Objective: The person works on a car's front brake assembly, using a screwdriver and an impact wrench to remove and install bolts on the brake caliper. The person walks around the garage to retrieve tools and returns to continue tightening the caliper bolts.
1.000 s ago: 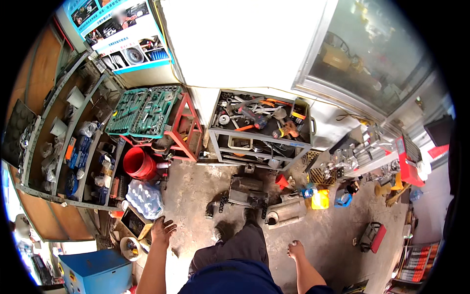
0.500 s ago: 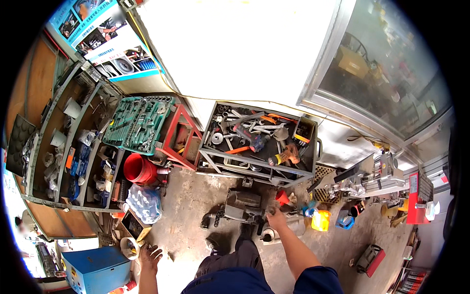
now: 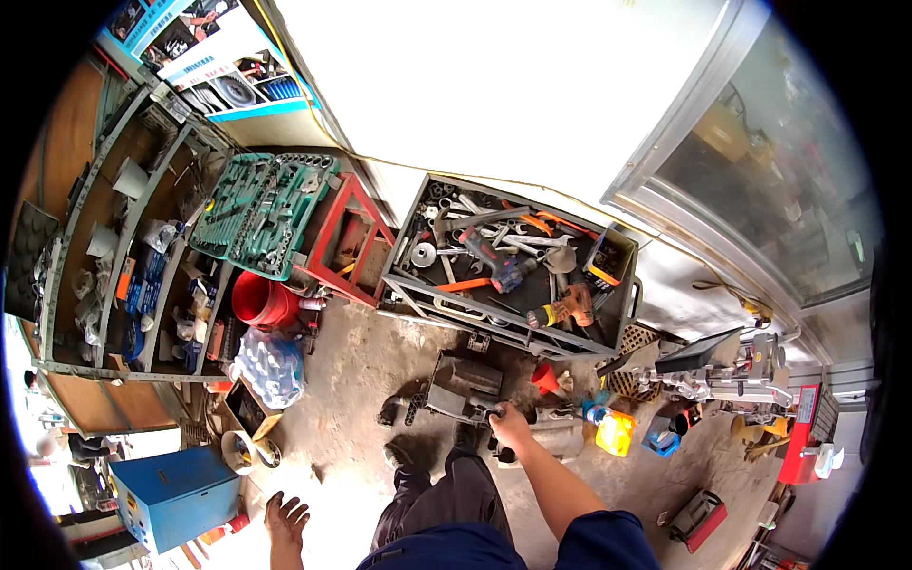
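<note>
My right hand [image 3: 513,427] reaches down to the floor in front of me, fingers curled against the right end of a dark grey boxy metal part [image 3: 462,382]. What lies inside those fingers is hidden. Just beyond my wrist lies a pale grey can-like container [image 3: 556,441], partly covered by my forearm. My left hand [image 3: 285,521] hangs low at the left with its fingers spread, holding nothing. The blue metal cabinet [image 3: 180,499] and a white bucket [image 3: 237,451] are the things nearest to it.
A tool cart [image 3: 404,283] full of wrenches and power drills stands ahead. Left of it are a green socket set [image 3: 256,214], a red bucket [image 3: 264,300] and shelves [image 3: 104,366]. A red funnel [image 3: 544,378] and yellow jug [image 3: 616,433] stand at the right.
My right hand has moved left from over the pale container to the end of the dark grey part. My left hand has dropped lower, away from the white bucket. The view has shifted slightly.
</note>
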The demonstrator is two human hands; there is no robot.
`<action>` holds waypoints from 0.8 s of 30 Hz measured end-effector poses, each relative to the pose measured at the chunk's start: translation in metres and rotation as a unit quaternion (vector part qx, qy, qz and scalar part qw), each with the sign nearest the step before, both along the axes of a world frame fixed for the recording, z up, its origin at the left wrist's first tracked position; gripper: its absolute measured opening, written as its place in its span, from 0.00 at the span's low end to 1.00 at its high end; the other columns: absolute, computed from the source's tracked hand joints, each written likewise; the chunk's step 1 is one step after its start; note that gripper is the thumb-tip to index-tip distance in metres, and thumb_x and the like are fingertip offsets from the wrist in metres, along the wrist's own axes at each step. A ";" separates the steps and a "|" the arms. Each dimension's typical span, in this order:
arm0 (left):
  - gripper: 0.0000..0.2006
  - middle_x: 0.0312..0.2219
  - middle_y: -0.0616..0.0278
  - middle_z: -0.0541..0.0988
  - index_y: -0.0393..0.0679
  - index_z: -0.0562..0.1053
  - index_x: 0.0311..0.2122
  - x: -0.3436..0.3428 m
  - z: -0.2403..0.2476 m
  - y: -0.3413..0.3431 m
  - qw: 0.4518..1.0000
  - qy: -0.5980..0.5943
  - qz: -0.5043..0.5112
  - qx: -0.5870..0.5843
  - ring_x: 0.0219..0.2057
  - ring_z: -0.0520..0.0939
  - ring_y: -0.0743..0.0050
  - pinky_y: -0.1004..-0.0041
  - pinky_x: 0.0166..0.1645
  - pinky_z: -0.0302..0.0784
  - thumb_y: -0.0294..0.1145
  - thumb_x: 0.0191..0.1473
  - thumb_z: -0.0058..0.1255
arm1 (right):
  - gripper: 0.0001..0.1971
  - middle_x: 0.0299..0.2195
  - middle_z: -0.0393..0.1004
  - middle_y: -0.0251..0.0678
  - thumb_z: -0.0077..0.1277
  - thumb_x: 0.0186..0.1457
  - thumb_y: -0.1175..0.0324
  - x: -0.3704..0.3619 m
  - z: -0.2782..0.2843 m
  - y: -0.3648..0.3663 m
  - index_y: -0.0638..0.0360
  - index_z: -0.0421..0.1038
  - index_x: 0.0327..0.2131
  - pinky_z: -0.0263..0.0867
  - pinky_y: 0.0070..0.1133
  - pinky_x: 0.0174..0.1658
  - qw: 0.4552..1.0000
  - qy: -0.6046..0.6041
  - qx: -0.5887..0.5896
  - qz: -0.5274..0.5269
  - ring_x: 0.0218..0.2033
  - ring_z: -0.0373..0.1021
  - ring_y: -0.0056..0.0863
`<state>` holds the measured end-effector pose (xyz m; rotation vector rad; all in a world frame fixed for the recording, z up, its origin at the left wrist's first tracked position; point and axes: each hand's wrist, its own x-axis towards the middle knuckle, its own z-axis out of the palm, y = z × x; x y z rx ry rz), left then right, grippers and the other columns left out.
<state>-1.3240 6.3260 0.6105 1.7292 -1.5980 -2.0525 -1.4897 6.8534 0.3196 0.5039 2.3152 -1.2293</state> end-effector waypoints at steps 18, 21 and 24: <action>0.27 0.45 0.47 0.78 0.50 0.67 0.60 -0.009 0.015 0.024 1.000 0.002 0.015 -0.014 0.39 0.83 0.49 0.57 0.40 0.81 0.52 0.61 0.52 | 0.25 0.32 0.82 0.44 0.57 0.60 0.60 -0.018 0.017 0.008 0.60 0.69 0.58 0.76 0.32 0.31 0.999 -0.054 -0.005 -0.010 0.26 0.80 0.35; 0.27 0.46 0.46 0.78 0.49 0.67 0.60 0.000 0.009 0.020 1.000 0.013 0.021 0.001 0.40 0.82 0.49 0.56 0.41 0.81 0.51 0.61 0.52 | 0.24 0.32 0.82 0.47 0.58 0.59 0.60 -0.002 0.015 0.017 0.60 0.70 0.56 0.75 0.32 0.30 0.999 -0.016 0.034 0.006 0.24 0.79 0.35; 0.28 0.46 0.46 0.78 0.49 0.67 0.61 0.014 0.003 0.013 0.999 0.013 0.040 0.009 0.40 0.82 0.48 0.55 0.42 0.80 0.51 0.61 0.52 | 0.23 0.33 0.82 0.50 0.58 0.57 0.59 0.017 0.009 0.020 0.59 0.71 0.54 0.76 0.34 0.34 0.992 0.026 0.112 0.043 0.28 0.80 0.41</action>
